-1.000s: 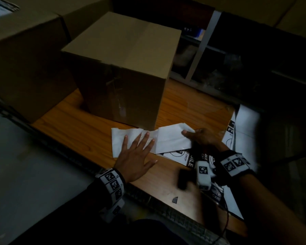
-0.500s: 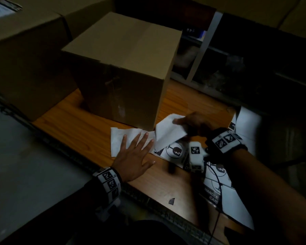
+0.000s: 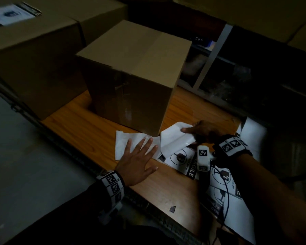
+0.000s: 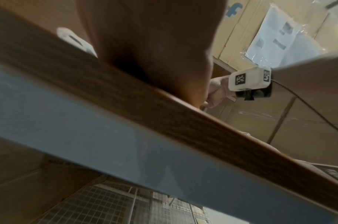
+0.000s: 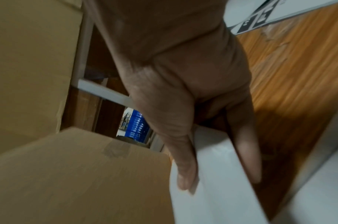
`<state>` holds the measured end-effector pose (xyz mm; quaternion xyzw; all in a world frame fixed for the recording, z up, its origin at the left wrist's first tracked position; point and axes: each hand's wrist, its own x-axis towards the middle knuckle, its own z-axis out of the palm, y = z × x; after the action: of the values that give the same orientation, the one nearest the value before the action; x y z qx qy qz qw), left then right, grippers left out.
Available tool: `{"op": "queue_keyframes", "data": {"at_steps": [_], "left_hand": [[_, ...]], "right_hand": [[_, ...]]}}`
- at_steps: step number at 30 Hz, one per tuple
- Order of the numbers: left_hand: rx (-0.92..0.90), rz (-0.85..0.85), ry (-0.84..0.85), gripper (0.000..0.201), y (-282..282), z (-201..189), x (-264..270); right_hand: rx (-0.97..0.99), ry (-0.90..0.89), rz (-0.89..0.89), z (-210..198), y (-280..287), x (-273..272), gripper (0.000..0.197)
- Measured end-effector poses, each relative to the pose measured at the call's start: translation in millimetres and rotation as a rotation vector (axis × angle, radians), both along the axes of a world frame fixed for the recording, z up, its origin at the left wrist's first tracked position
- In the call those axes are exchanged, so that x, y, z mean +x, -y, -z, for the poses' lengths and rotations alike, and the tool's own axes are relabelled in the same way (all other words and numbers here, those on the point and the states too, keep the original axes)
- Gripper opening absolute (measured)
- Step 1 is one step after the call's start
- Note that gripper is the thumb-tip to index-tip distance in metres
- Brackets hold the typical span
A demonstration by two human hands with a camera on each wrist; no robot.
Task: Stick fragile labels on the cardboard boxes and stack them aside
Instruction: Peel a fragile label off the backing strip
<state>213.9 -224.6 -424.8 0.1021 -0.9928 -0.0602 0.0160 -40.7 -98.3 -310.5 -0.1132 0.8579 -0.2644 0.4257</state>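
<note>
Head view: left hand [image 3: 137, 161] lies flat, fingers spread, on a white sheet [image 3: 129, 142] on the wooden table [image 3: 88, 128], just before a sealed cardboard box [image 3: 134, 75]; right hand [image 3: 204, 130] pinches a lifted white label sheet [image 3: 175, 140] above printed fragile labels [image 3: 184, 159]. Left wrist view: palm [image 4: 154, 45] pressed to the tabletop. Right wrist view: thumb and fingers [image 5: 248, 159] grip the sheet's edge beside the box [image 5: 77, 174].

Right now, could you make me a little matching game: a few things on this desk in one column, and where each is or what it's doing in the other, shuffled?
Things:
1. left hand
2. right hand
3. cardboard box
4. printed fragile labels

States:
A. standing upright on the wooden table
B. pinching a lifted white sheet
C. lying under the right wrist
D. pressed flat on white paper

Pairs: 1-D, 2-B, 3-A, 4-C
</note>
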Motion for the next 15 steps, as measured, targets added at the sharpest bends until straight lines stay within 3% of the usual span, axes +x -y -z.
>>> {"op": "queue_keyframes", "data": {"at_steps": [8,15], "left_hand": [[-0.004,-0.007,0.002,0.076,-0.3,-0.3,-0.1],[0.004,-0.007,0.019,0.075,-0.3,-0.8,-0.8]], "right_hand": [[-0.009,0.036,0.049,-3.8,-4.2,1.2,0.03],[0.0,0.006,0.018,-2.3,-10.6,-3.5,0.039]]}}
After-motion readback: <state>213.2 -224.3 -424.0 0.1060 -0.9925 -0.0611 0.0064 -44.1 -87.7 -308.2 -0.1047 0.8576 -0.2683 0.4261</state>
